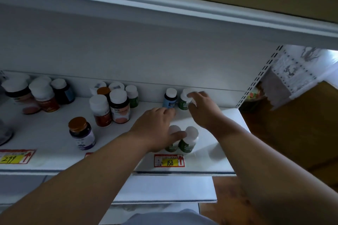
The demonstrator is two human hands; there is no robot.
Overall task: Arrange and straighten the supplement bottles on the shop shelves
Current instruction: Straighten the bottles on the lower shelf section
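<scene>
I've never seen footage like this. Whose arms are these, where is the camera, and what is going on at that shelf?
No machine here: a person wears a camera on the head, looking down at their own arms. The white shelf carries supplement bottles with white or gold caps and price tags on its front edge. The right hand grips the cap of a green bottle at the back. The left hand reaches toward a blue bottle beside it; its fingers seem to touch the base, but blur hides any grip.

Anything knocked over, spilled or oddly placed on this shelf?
Nothing is toppled or spilled. The purple-labelled bottle with the bronze cap stands alone near the white shelf's front edge, apart from the clustered bottles. At the back, a blue-labelled bottle sits beside a green-labelled one.
</scene>
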